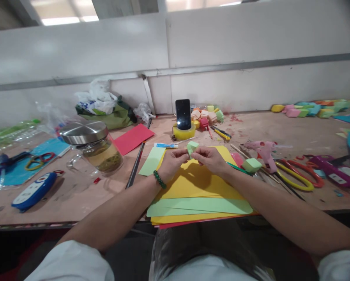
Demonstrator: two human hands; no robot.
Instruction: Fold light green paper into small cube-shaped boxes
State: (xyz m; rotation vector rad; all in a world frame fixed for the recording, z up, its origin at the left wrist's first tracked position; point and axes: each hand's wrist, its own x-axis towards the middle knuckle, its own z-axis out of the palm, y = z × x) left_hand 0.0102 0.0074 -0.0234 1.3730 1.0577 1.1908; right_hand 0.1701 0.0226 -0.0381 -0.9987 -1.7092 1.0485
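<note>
A small light green folded paper piece (pixel 193 146) is pinched between both hands above the stacked sheets. My left hand (pixel 175 160), with a green bead bracelet on its wrist, has its fingertips closed on the piece's left side. From the right, my right hand (pixel 210 158) grips its lower right part between thumb and fingers. Yellow paper (pixel 192 181) lies under the hands, with light green strips (pixel 198 207) near the table's front edge. A light green paper block (pixel 251 164) rests to the right of my right hand.
A lidded glass jug (pixel 103 156) stands at left, near a blue-white device (pixel 34 191). Behind the hands, a phone (pixel 183 114) leans on yellow tape (pixel 183 132). A pink glue gun (pixel 265 152) and yellow-handled scissors (pixel 294 178) lie at right.
</note>
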